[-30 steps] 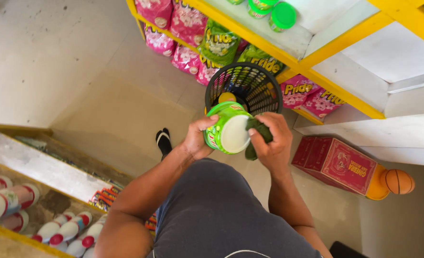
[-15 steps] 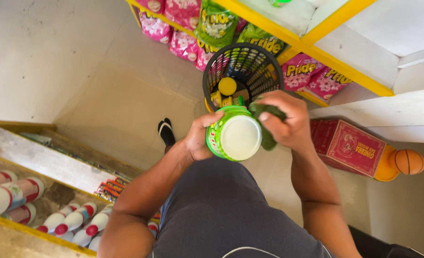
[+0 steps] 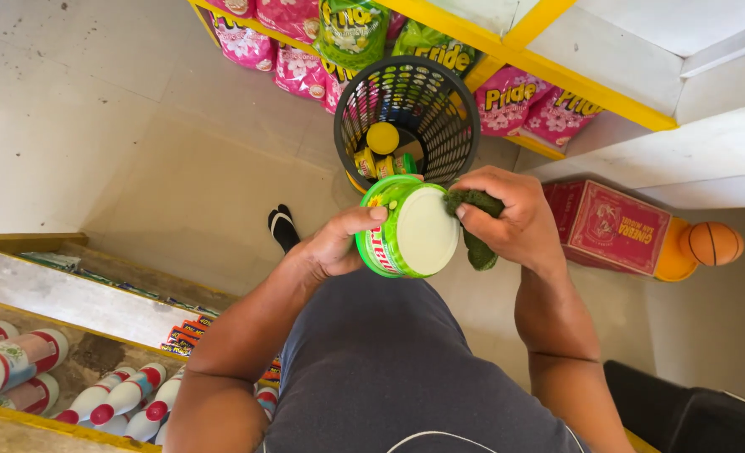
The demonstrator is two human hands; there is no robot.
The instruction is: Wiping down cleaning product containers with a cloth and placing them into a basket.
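Observation:
My left hand (image 3: pixel 332 245) grips a round green tub with a white base (image 3: pixel 407 227), held sideways in front of my chest. My right hand (image 3: pixel 511 215) is closed on a dark green cloth (image 3: pixel 475 225) pressed against the tub's right edge. Directly beyond the tub stands a black mesh basket (image 3: pixel 406 101) on the floor, with a yellow-lidded tub (image 3: pixel 382 137) and other small containers inside.
Yellow shelves (image 3: pixel 557 75) at the top hold pink and green detergent bags (image 3: pixel 351 29). A red box (image 3: pixel 611 226) and a small basketball (image 3: pixel 711 243) sit at the right. White bottles with red caps (image 3: pixel 95 403) lie on a lower-left shelf. A black sandal (image 3: pixel 283 226) rests on the tiled floor.
The tub and both hands have shifted slightly right and lower in view. The right hand with the cloth has moved along the tub's rim to its right edge.

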